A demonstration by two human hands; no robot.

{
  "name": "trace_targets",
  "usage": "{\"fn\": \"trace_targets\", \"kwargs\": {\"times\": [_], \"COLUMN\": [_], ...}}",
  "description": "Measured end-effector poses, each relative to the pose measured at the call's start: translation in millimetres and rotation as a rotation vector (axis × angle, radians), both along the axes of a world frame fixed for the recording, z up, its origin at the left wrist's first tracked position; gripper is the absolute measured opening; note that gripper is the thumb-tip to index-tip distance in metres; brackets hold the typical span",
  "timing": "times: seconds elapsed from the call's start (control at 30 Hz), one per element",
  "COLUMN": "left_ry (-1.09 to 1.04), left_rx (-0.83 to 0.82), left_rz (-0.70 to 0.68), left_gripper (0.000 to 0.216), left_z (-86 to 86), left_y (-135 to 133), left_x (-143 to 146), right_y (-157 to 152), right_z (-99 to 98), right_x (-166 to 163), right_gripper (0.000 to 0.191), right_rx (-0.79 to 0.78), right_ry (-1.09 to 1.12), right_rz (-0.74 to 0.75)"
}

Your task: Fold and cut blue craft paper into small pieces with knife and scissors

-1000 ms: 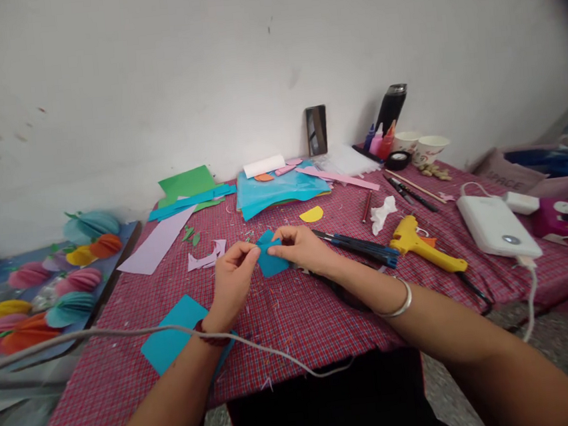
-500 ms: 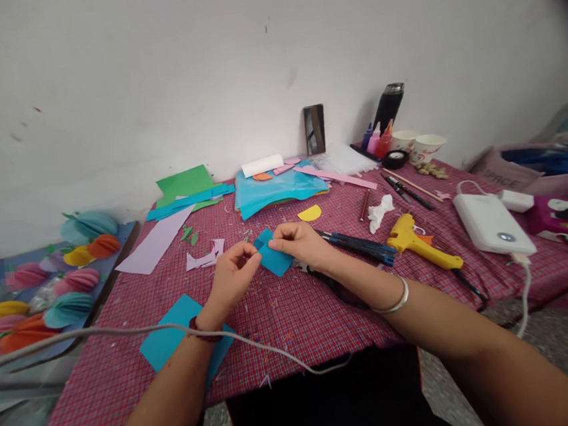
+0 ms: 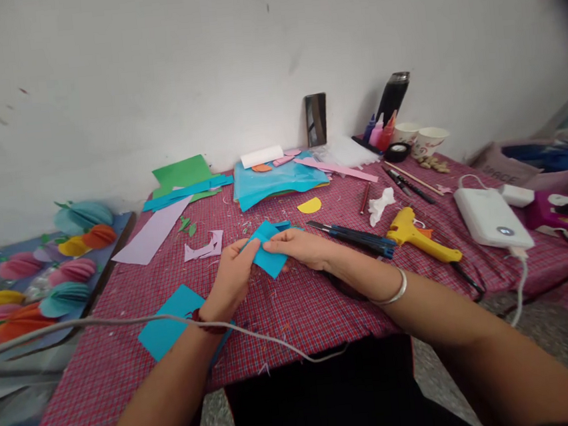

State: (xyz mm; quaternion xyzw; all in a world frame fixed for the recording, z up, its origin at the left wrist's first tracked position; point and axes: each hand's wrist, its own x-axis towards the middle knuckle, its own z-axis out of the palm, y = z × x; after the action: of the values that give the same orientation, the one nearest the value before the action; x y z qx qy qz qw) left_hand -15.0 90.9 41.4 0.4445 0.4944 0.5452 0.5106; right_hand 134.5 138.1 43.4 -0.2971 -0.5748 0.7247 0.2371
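A small folded piece of blue paper [image 3: 271, 258] is held above the table between both hands. My left hand [image 3: 236, 268] pinches its left edge, thumb on top. My right hand [image 3: 300, 246] grips its right side, the thumb lying on the upper face and the other fingers partly hidden beneath. A larger blue sheet [image 3: 167, 328] lies under my left forearm. Beyond my left hand rests a lilac paper scrap [image 3: 204, 247]. Near my right hand are a dark blue-handled tool [image 3: 354, 236] and a yellow half-circle of paper [image 3: 309, 205].
A yellow glue gun [image 3: 424, 239] and a white power bank [image 3: 493, 219] lie at the right. A pale cable [image 3: 270, 337] crosses over my left wrist. Stacked coloured paper [image 3: 278, 183] stands at the back. Paper fruit shapes [image 3: 71, 270] fill a board at the left.
My left hand has moved in to take hold of the blue paper. The paper has turned and now shows a flat square face, with a strip behind it. The view has shifted slightly.
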Motion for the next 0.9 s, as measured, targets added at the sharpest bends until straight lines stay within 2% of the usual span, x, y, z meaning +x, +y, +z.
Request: {"fn": "trace_targets", "kwargs": {"times": [0.17, 0.3, 0.4, 0.57, 0.73, 0.9], "left_ry": [0.321, 0.508, 0.495, 0.264, 0.386, 0.607], "left_rx": [0.092, 0.127, 0.161, 0.133, 0.168, 0.288], "left_rz": [0.143, 0.187, 0.133, -0.089, -0.060, 0.032], "left_gripper": [0.028, 0.031, 0.032, 0.030, 0.033, 0.038], "left_z": [-1.7, 1.6, 3.1, -1.1, -6.5, 5.0], "left_y": [-3, -5, -2, 6, 5, 2], "left_x": [0, 2, -2, -11, -7, -6], "right_y": [-4, -3, 0, 3, 3, 7], "right_z": [-0.8, -2.2, -3.0, -3.8, -6.7, -10.3], "right_x": [-2, -2, -1, 1, -1, 1], "right_gripper": [0.030, 0.031, 0.031, 0.027, 0.027, 0.030], "right_rx": [0.015, 0.023, 0.031, 0.021, 0.038, 0.217], "right_ry": [-0.065, -0.070, -0.058, 0.046, 0.137, 0.038], "right_rz": [0.031, 0.016, 0.007, 0.055, 0.032, 0.000]}}
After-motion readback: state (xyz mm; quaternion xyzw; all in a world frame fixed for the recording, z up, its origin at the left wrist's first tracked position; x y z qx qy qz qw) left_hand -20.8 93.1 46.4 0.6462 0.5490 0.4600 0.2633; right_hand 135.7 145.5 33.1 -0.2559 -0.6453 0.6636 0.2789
